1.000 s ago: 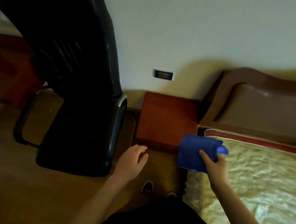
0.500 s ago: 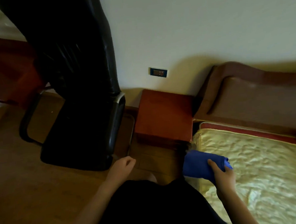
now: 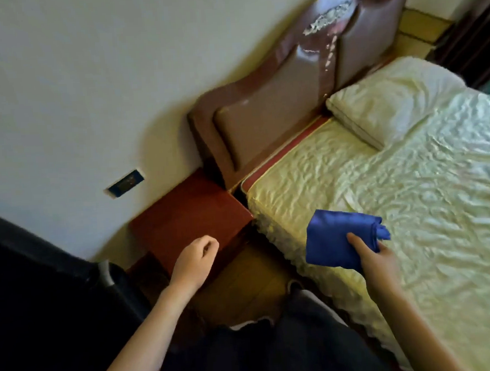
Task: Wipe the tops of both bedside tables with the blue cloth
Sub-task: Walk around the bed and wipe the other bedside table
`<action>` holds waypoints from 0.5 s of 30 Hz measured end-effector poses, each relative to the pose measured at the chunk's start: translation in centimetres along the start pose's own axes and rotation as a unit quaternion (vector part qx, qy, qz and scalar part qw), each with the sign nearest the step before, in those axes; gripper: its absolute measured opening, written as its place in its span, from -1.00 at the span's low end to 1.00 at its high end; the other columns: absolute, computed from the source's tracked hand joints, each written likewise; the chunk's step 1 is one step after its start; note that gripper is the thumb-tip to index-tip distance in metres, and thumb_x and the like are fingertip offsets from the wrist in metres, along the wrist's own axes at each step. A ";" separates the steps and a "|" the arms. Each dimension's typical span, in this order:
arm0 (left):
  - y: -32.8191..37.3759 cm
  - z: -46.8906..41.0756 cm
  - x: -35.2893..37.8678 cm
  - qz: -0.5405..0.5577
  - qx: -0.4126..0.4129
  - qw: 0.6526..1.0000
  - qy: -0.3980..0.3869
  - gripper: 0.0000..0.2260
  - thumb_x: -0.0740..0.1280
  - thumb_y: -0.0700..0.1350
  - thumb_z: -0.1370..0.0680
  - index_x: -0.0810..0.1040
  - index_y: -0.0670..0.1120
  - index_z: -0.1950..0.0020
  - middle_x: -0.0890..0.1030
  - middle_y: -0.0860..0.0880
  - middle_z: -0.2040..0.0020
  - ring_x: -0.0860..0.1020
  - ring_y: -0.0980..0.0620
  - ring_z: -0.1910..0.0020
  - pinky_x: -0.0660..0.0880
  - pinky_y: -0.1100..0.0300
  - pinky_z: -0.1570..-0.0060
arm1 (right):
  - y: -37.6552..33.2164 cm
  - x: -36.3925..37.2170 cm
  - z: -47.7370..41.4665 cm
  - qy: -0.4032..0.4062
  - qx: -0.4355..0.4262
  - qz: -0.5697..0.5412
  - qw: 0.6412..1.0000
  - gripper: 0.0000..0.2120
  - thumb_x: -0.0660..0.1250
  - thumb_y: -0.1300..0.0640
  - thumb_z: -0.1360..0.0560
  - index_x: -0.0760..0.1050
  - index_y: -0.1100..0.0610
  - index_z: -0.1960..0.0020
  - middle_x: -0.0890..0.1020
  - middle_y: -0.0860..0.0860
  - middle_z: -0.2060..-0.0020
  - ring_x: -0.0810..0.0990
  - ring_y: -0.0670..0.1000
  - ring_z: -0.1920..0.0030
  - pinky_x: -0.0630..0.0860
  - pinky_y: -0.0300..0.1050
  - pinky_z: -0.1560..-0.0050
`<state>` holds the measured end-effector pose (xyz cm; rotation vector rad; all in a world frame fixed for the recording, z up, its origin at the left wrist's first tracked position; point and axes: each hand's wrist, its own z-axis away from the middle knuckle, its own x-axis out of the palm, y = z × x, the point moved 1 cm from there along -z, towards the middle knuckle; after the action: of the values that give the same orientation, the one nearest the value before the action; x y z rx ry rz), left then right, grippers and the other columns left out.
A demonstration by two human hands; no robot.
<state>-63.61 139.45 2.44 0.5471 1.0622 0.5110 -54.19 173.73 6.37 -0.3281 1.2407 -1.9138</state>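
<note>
Nearest to you, your two bare forearms reach forward over your dark clothing. Your right hand (image 3: 379, 259) holds the blue cloth (image 3: 334, 241), folded into a thick pad: the thumb lies on top of its near right part, and the other fingers are hidden beneath it, so your grip closes on the cloth from above and below. The cloth sticks out to the left of the hand and hangs in the air above the near edge of the bed (image 3: 411, 203), clear of the cover. Your left hand (image 3: 195, 258) is empty, its fingers (image 3: 210, 244) curled loosely inward, and it sits over the near corner of the bench (image 3: 188, 214); you cannot tell whether it touches the wood. The cloth is to the right of the bench, apart from it, with a strip of floor (image 3: 243, 277) between. A black chair (image 3: 44, 298) fills the lower left. Beyond the bench, a wall socket (image 3: 126, 183) sits on the pale wall. Further along the bed lie a pillow (image 3: 390, 102) and the brown headboard (image 3: 276, 103)
</note>
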 end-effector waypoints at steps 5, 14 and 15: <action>-0.9 0.0 2.7 -0.042 0.027 0.991 -0.122 -0.75 0.13 0.08 -0.63 0.57 0.06 -0.07 0.61 0.08 0.00 0.56 0.08 -0.01 0.48 0.12 0.01 | 8.9 -5.8 7.3 0.169 0.108 -0.070 0.977 -0.87 0.45 0.12 -0.44 0.58 0.17 0.09 0.67 0.18 0.08 0.65 0.15 0.05 0.59 0.03 0.04; 6.3 3.3 13.6 -0.141 0.180 0.926 -0.299 -0.74 0.16 0.07 -0.62 0.58 0.00 -0.11 0.62 0.07 0.08 0.57 0.12 0.08 0.50 0.18 0.13 | 19.1 -13.6 20.2 0.358 0.180 -0.199 0.894 -0.86 0.44 0.17 -0.45 0.56 0.16 0.01 0.66 0.15 0.08 0.65 0.13 0.07 0.57 0.03 0.08; 7.9 3.9 15.0 -0.153 0.207 0.915 -0.311 -0.75 0.16 0.07 -0.62 0.57 0.01 -0.11 0.62 0.07 0.08 0.57 0.12 0.08 0.49 0.20 0.15 | 19.7 -14.6 21.7 0.374 0.178 -0.210 0.886 -0.86 0.43 0.18 -0.46 0.55 0.15 0.00 0.66 0.13 0.08 0.64 0.12 0.07 0.57 0.02 0.09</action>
<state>-55.09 154.20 -1.03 0.8310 0.6129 -0.1798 -22.34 167.06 3.00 0.4205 1.3022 -2.7394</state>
